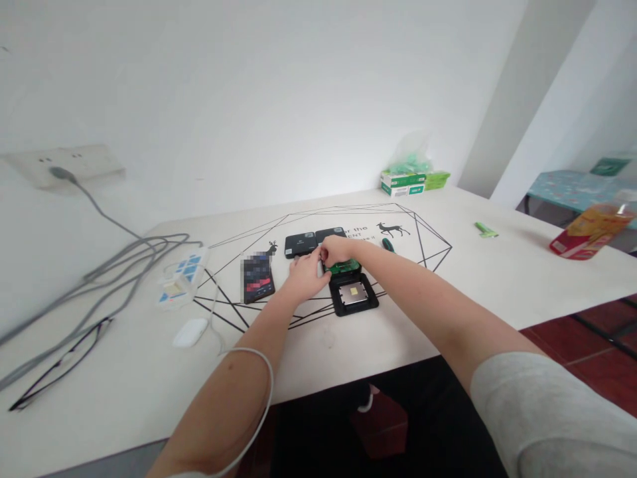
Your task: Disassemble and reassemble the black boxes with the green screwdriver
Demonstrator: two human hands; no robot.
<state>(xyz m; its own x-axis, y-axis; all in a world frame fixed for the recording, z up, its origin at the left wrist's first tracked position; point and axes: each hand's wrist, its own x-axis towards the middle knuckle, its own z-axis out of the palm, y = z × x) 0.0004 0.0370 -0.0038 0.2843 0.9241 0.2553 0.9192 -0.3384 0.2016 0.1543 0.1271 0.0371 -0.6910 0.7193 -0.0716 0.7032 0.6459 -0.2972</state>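
Both hands meet at the left side of an opened black electronic case, where a green circuit board (343, 267) shows. My left hand (304, 275) is closed at the case's left edge, its thumb near the board's corner. From above and behind the board, my right hand (339, 248) bends its fingers in a pinch beside the left fingertips; what lies between them is hidden. Toward me lies the case's black cover (340, 306), hinged or set against the board part, with a silvery metal plate (348, 294) inside. Two closed black boxes, one (300, 245) left and another (331, 234) right, lie just behind.
A phone (257, 279) lies left of my hands, with a white mouse-like object (190, 332), power strip (186, 275), grey cables (122, 282) and glasses (64, 362) farther left. Rightward are a dark green-handled tool (387, 245), small boxes (403, 184) and a drink bottle (590, 231).
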